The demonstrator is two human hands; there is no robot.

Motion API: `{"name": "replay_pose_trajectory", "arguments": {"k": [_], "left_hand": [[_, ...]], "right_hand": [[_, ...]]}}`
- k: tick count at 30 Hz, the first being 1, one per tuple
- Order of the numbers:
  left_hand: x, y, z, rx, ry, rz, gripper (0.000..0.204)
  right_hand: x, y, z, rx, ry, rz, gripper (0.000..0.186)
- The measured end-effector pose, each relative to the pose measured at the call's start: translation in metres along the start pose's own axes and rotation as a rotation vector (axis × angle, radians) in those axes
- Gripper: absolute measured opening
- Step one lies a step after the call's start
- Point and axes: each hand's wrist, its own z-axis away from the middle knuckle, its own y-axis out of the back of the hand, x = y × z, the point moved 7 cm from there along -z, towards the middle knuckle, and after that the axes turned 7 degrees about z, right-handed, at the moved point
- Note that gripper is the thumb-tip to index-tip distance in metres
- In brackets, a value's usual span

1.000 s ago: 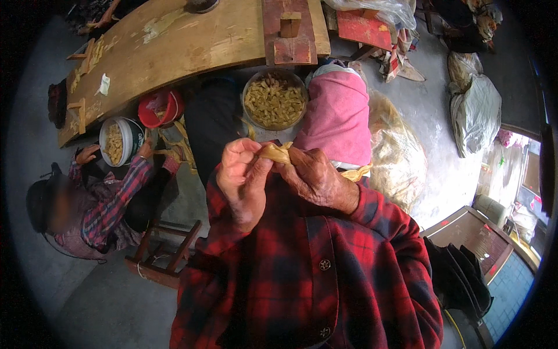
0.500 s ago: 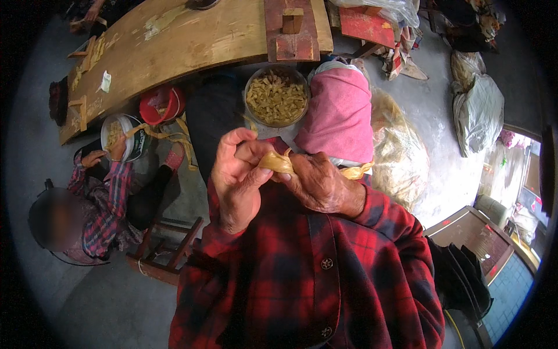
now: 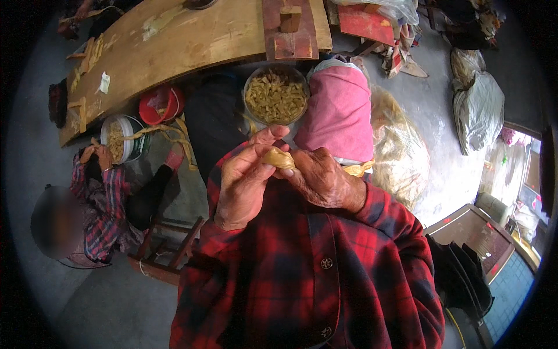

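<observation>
My left hand (image 3: 241, 186) holds a small folded piece of pale yellow, pliable strip (image 3: 275, 157) between thumb and fingers, its index finger raised. My right hand (image 3: 322, 180) pinches the same piece from the right, and more strip (image 3: 357, 169) trails out beyond it. Just past my hands stands a round bowl (image 3: 276, 93) full of small knotted yellowish pieces. A pink cloth (image 3: 337, 113) lies over my right leg, and my left leg is in dark trousers.
A long board table (image 3: 145, 41) spans the top. A co-worker (image 3: 99, 215) sits at left by a white bucket (image 3: 133, 142), a red bucket (image 3: 160, 104) and strips. A wooden stool (image 3: 165, 250) stands lower left, plastic sacks (image 3: 476, 110) lie right, and a large bag (image 3: 395, 151) sits beside my leg.
My left hand has shifted slightly, its fingers folding further round the piece, which looks more tightly rolled. The co-worker's hands moved from the bucket rim down to its left side.
</observation>
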Motion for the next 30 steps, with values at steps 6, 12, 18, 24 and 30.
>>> {"name": "replay_pose_trajectory", "arguments": {"k": [6,12,18,24,30], "left_hand": [[-0.006,-0.011,0.003,0.033,0.157,0.211,0.026],[-0.003,-0.013,-0.005,-0.060,-0.042,-0.027,0.016],[0.002,-0.007,-0.005,0.069,-0.087,-0.340,0.016],[-0.016,0.000,0.000,0.036,0.221,-0.304,0.024],[-0.029,-0.005,-0.001,0.014,0.274,-0.048,0.024]], "right_hand": [[-0.008,0.001,0.006,0.076,0.127,0.016,0.014],[-0.003,0.003,0.007,0.089,0.107,0.110,0.015],[-0.004,0.012,0.003,-0.002,0.242,0.445,0.020],[-0.002,0.021,0.002,-0.075,0.323,0.583,0.026],[0.003,0.020,0.007,-0.152,0.391,0.634,0.029]]}}
